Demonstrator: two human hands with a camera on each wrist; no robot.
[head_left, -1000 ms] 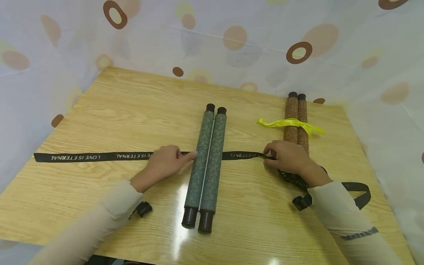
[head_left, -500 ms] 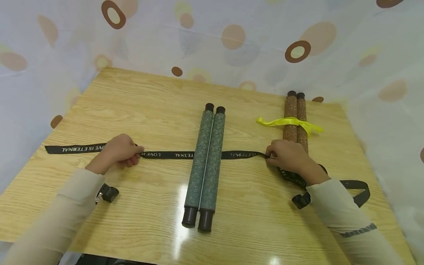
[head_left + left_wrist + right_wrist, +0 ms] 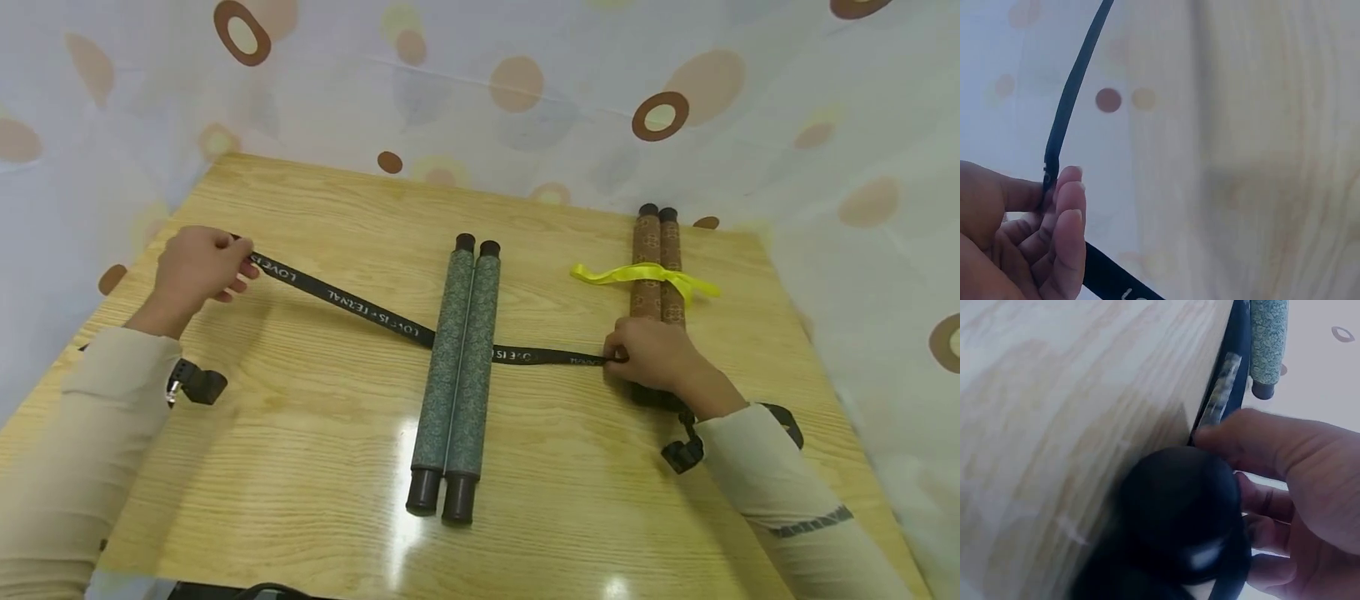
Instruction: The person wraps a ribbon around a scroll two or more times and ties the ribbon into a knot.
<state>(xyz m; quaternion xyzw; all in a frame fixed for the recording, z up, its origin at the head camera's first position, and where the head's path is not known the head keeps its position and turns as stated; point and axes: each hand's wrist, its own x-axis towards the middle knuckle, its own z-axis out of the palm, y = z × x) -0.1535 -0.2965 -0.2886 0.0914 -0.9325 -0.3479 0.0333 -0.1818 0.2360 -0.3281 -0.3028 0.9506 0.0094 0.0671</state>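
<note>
Ribbon (image 3: pixel 352 304) runs under the middle of the green scroll (image 3: pixel 456 375), which lies lengthwise on the counter (image 3: pixel 300 467), its two rolls side by side. Left hand (image 3: pixel 202 265) pinches ribbon between thumb and fingers, seemingly off the surface, out to the left; right hand (image 3: pixel 652 354) pinches it on the other side, low, by the near part of the brown scroll (image 3: pixel 647 242). My read: the two grips keep it straight across, and the scroll's weight helps hold the crossing down. Yellow tie (image 3: pixel 641 272) lies across the brown scroll, probably to keep its rolls together. Hard to see: the stretch of ribbon under the green scroll is hidden, so can't say if it's flat or twisted there. Left-hand tail is mostly behind hand and sleeve; slack on the right is partly covered by the right hand and forearm. Brown scroll's near end is blocked too. Dark round thing (image 3: pixel 1182 512) fills the right wrist view, blurred; can't tell what it is.
</note>
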